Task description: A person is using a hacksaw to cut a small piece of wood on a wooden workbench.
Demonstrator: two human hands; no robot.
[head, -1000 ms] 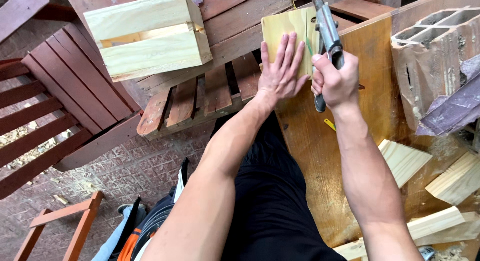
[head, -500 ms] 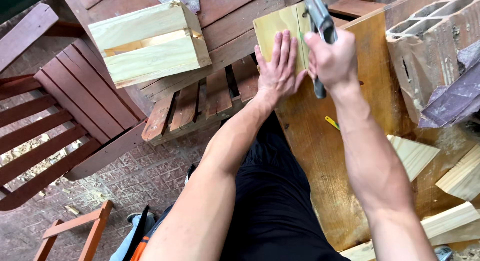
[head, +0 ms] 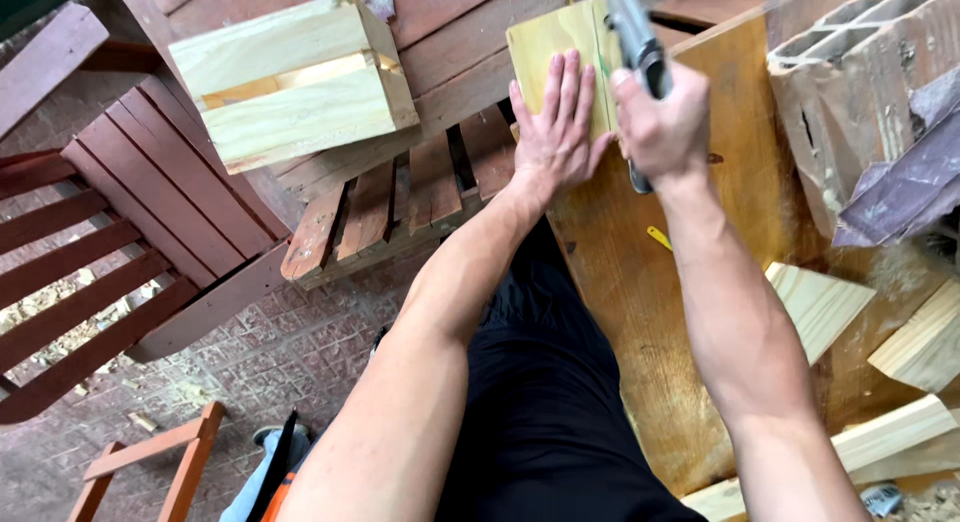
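Head view, looking down over both forearms. The left hand lies flat, fingers stretched and slightly spread, pressing on a pale yellow-green rectangular wooden board that rests at 12 o'clock on a broad orange-brown plywood table; this hand pins the board without gripping it. Just beside it, at 3 o'clock from the left hand, the right hand is clenched tight around the dark handle of a grey metal hand tool, whose body runs up toward 12 o'clock along the board's right edge; what kind of tool it is cannot be told. The two hands are close together, nearly touching. At 10 o'clock from the hands a light pine box with a darker band across its middle sits tilted on red-brown wooden slats. At 2 o'clock stands a weathered grey block with square hollows, a purple-grey sheet draped against it. Pale wooden offcuts lie at 4 o'clock on the table, near the right forearm. A red-brown slatted wooden chair occupies 9 o'clock, above a brick-paved floor.
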